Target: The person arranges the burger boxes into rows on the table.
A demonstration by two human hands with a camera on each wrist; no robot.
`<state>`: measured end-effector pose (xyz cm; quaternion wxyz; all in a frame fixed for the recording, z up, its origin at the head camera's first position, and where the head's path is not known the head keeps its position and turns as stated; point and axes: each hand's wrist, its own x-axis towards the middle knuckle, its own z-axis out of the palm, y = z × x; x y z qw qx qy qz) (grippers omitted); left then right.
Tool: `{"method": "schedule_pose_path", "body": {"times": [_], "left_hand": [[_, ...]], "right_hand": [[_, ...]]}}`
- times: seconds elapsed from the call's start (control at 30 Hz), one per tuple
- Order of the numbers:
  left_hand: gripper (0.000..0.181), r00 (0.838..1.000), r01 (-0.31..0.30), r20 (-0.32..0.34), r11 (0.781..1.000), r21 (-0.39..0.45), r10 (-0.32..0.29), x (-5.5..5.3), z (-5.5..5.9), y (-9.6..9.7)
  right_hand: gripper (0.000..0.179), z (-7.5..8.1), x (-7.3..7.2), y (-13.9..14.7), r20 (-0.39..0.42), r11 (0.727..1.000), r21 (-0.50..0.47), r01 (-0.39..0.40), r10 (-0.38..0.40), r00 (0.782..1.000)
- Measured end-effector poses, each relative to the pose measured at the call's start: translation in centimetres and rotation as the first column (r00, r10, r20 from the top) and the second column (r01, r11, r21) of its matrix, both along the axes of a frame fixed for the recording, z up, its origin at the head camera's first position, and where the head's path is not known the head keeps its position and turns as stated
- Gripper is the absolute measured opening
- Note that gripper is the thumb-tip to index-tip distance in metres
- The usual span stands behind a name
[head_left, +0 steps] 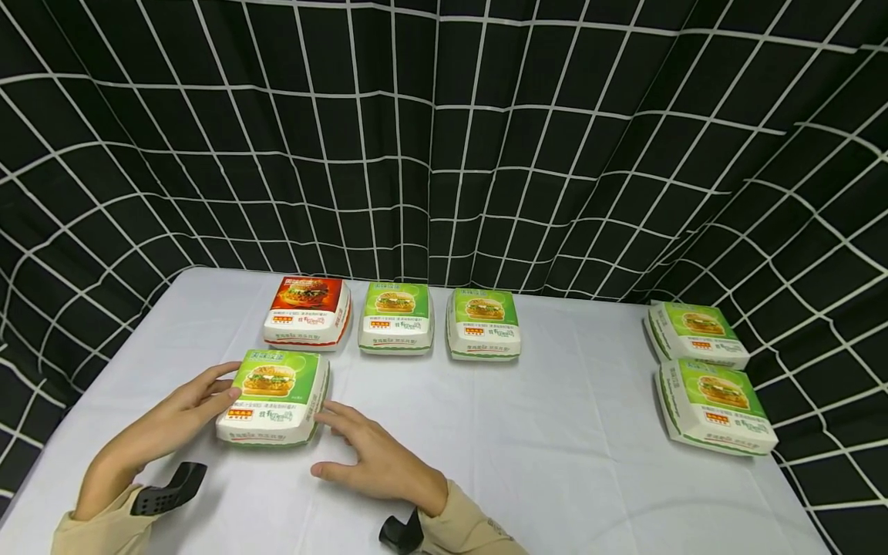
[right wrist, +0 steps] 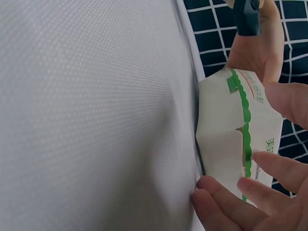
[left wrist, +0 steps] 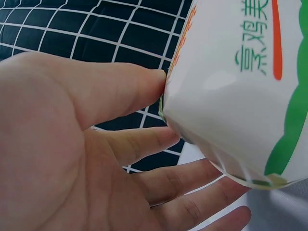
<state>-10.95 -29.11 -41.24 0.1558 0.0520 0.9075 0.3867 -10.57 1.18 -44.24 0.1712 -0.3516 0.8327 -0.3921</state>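
A green and white burger box (head_left: pixel 274 397) with a burger picture on its lid sits at the left of the table, between both hands. My left hand (head_left: pixel 182 416) is at its left side, the thumb tip touching the edge. In the left wrist view, the hand's fingers (left wrist: pixel 168 183) stretch out straight along the lower part of the box. At the right side is my right hand (head_left: pixel 378 455), fingertips right at the wall and thumb held apart. The right wrist view has its spread fingers (right wrist: pixel 269 192) beside the box's green scalloped seam.
Along the back of the white table (head_left: pixel 527 462) stand a red burger box (head_left: pixel 308 308) and two green ones (head_left: pixel 397 316) (head_left: pixel 483 322). Two more green boxes (head_left: pixel 697 333) (head_left: pixel 718 405) sit close together at the right edge. A black gridded curtain (head_left: pixel 430 139) surrounds the table.
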Motion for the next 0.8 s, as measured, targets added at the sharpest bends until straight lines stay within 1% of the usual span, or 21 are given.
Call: {"method": "schedule_pose_path", "body": {"times": [0.13,0.43,0.6,0.8], "left_hand": [[0.064,1.000,0.001,-0.004,1.000,0.005,-0.001,0.08,-0.03,0.16],[0.065,1.000,-0.019,-0.003,1.000,-0.008,0.019,0.12,-0.11,0.44],[0.066,1.000,-0.018,-0.002,1.000,-0.001,0.018,0.09,-0.21,0.39],[0.067,1.000,-0.023,0.000,1.000,-0.012,0.023,0.00,-0.19,0.38]], "right_hand": [[0.060,-0.01,0.01,-0.02,-0.012,1.000,0.000,-0.006,0.006,1.000],[0.059,-0.10,0.08,0.01,-0.040,1.000,0.001,-0.002,0.002,0.999],[0.059,-0.16,0.08,0.03,-0.041,1.000,-0.010,-0.007,0.007,0.999],[0.058,-0.40,-0.05,0.06,-0.039,1.000,-0.026,-0.011,0.010,0.999]]}}
